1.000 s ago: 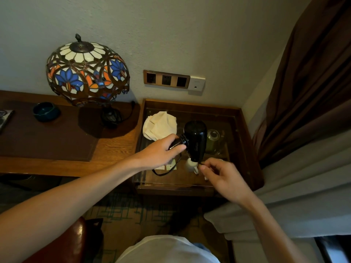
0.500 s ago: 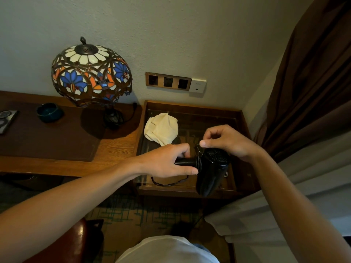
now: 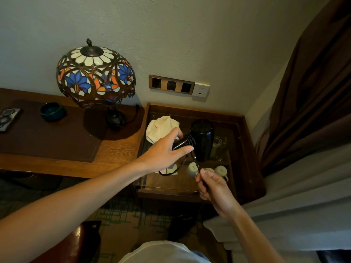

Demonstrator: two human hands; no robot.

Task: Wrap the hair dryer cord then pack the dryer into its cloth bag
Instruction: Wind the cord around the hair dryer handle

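Note:
A black hair dryer [image 3: 202,138] is held above the glass-topped side table [image 3: 245,158], barrel pointing away. My left hand [image 3: 167,150] grips its handle, where several turns of black cord [image 3: 190,139] are wound. From there the cord runs down to my right hand [image 3: 212,185], which pinches it nearer me, and a slack loop [image 3: 171,170] hangs below the left hand. A cream cloth bag [image 3: 161,128] lies crumpled at the table's back left, just behind my left hand.
Under the glass top sit white cups [image 3: 221,170] and a glass jar [image 3: 216,147]. A stained-glass lamp [image 3: 96,76] and a dark bowl [image 3: 52,111] stand on the wooden desk [image 3: 57,164] to the left. Wall sockets [image 3: 171,84] are behind; a brown curtain [image 3: 313,88] hangs right.
The dryer has swung back so its barrel points away again. My right hand came from above the dryer down to the near side, carrying the cord around the handle.

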